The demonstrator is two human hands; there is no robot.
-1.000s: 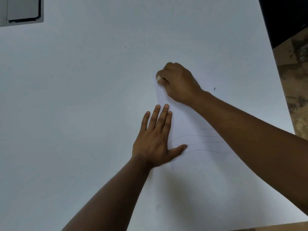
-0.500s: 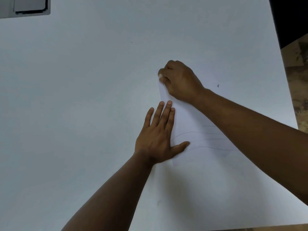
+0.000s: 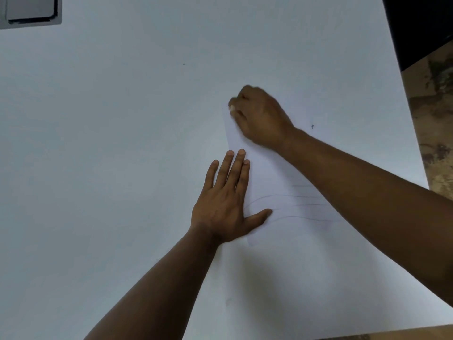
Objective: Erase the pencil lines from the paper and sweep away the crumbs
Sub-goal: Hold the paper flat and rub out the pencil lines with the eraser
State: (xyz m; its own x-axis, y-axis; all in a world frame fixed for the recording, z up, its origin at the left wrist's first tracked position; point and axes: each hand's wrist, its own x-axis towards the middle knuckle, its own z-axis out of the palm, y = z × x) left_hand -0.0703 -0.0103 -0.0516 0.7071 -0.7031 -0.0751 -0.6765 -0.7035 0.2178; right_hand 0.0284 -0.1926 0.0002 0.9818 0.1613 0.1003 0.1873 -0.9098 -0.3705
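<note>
The left hand (image 3: 225,204) is lying flat, fingers straight, pressing the paper (image 3: 274,177) onto the white counter (image 3: 110,143). The blurred right hand (image 3: 259,116) is curling around a barely visible white eraser (image 3: 231,108), its forearm hiding part of the faint pencil lines (image 3: 294,206).

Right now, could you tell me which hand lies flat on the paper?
The left hand, fingers straight, presses the paper; the right hand is curled.
</note>
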